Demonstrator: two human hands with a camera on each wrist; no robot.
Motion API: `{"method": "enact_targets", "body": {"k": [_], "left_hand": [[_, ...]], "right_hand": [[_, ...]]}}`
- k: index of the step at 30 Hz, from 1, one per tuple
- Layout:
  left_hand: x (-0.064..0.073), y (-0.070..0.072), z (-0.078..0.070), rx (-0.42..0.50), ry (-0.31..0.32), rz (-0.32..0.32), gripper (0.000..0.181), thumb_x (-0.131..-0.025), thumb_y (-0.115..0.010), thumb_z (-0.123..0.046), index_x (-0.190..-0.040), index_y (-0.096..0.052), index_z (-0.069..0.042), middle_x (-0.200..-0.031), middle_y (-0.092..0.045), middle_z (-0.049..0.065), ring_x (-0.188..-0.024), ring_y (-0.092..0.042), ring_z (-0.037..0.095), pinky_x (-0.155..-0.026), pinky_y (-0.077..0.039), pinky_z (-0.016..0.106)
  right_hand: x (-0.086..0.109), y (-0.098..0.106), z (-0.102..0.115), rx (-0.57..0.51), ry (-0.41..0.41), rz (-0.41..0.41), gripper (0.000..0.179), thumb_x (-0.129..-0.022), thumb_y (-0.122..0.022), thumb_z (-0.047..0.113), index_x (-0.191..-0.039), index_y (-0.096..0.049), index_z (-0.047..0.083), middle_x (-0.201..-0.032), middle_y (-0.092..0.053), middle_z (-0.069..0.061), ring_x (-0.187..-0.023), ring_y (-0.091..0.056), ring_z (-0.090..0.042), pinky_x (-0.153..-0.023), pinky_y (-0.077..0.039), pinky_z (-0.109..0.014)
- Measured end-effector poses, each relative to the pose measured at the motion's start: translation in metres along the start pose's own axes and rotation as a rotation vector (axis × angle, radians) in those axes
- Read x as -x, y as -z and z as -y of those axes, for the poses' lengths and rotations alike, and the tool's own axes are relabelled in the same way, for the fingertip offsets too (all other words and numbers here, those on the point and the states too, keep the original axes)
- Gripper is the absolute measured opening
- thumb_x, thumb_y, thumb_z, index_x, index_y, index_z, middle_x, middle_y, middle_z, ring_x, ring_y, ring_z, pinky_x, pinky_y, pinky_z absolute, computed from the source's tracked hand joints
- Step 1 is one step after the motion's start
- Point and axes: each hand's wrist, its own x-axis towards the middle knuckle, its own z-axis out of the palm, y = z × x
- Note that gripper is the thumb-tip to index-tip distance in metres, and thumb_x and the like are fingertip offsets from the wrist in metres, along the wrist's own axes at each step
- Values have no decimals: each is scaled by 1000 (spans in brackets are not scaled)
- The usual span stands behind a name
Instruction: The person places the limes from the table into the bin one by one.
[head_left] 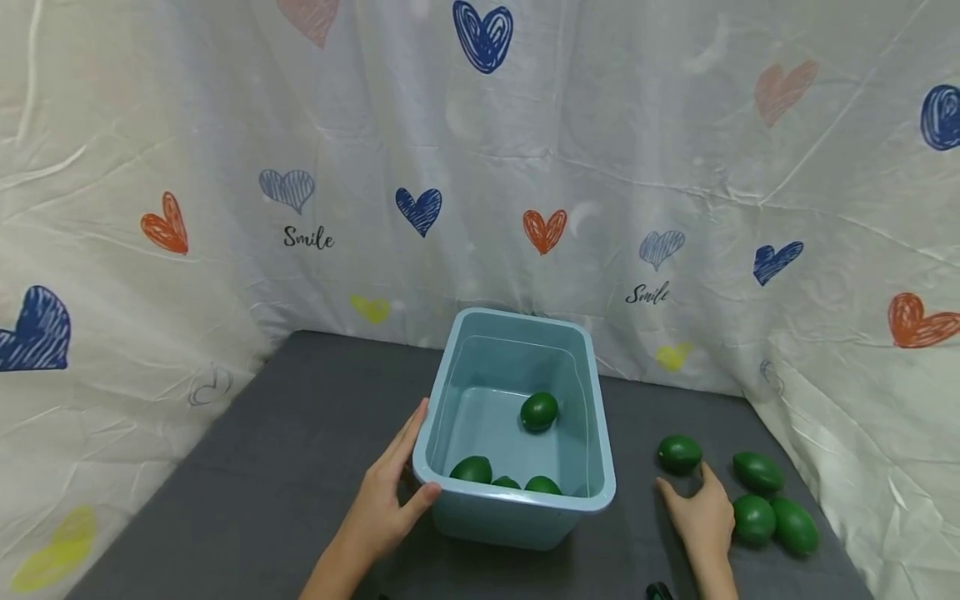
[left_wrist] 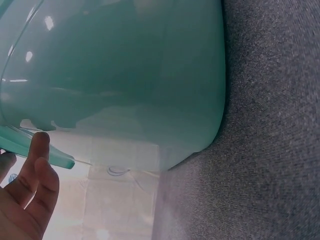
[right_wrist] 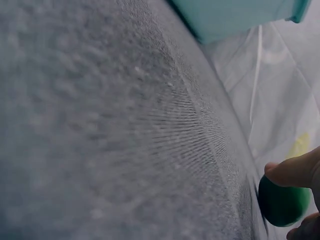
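A pale blue-green plastic tub (head_left: 525,505) stands mid-table with several dark green limes in it, one lime (head_left: 538,412) lying toward the back. My left hand (head_left: 381,508) rests at the tub's near left corner, fingers extended along the side and thumb by the front rim. In the left wrist view, its fingertips (left_wrist: 41,142) show close to the tub's rim. My right hand (head_left: 703,515) is spread at the near side of another lime (head_left: 679,454) on the table. In the right wrist view, the thumb (right_wrist: 290,171) overlaps the top of that lime (right_wrist: 283,204).
Three more limes lie right of my right hand: one lime (head_left: 757,472) behind, a round-looking lime (head_left: 753,520) and a longer lime (head_left: 795,527). A dark grey cloth (head_left: 300,467) covers the table. A white curtain (head_left: 480,150) printed with hearts hangs behind it.
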Motion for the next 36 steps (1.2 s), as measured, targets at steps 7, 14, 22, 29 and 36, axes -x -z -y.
{"method": "enact_targets", "body": {"k": [7, 14, 22, 29, 36], "left_hand": [[1, 0, 0, 4, 2, 1, 85, -103, -68, -38, -172, -21, -25, -175, -29, 1, -119, -59, 22, -67, -55, 28], [3, 1, 0, -8, -3, -4, 85, -102, -70, -34, -171, -23, -23, -174, -29, 6, -129, -55, 22, -70, -56, 30], [2, -2, 1, 22, -9, 9, 84, -103, -69, -33, -172, -22, -22, -175, -28, 5, -109, -61, 26, -66, -55, 28], [2, -3, -2, 35, 17, -11, 85, -101, -71, -32, -171, -24, -23, -174, -29, 0, -113, -60, 24, -66, -55, 29], [1, -3, -3, 31, 30, -7, 85, -101, -70, -34, -171, -23, -25, -174, -29, 0, -114, -59, 20, -65, -55, 28]], "right_hand": [[-7, -5, 2, -7, -31, -22, 89, -90, -82, 30, -152, -41, -19, -146, -46, -45, -129, -48, -64, -106, -38, -74], [-11, -9, 3, -22, -49, 0, 88, -91, -81, 32, -152, -42, -18, -145, -47, -45, -128, -49, -63, -106, -39, -74], [-24, -9, 9, -42, -73, -36, 85, -93, -79, 31, -152, -41, -18, -144, -48, -45, -127, -50, -63, -106, -37, -75], [-29, -12, 8, -51, -84, -34, 86, -93, -79, 34, -153, -41, -17, -146, -47, -44, -128, -49, -63, -105, -39, -74], [-27, -14, 5, -70, -91, -55, 86, -93, -80, 36, -153, -43, -14, -146, -48, -42, -129, -49, -62, -106, -38, -73]]}}
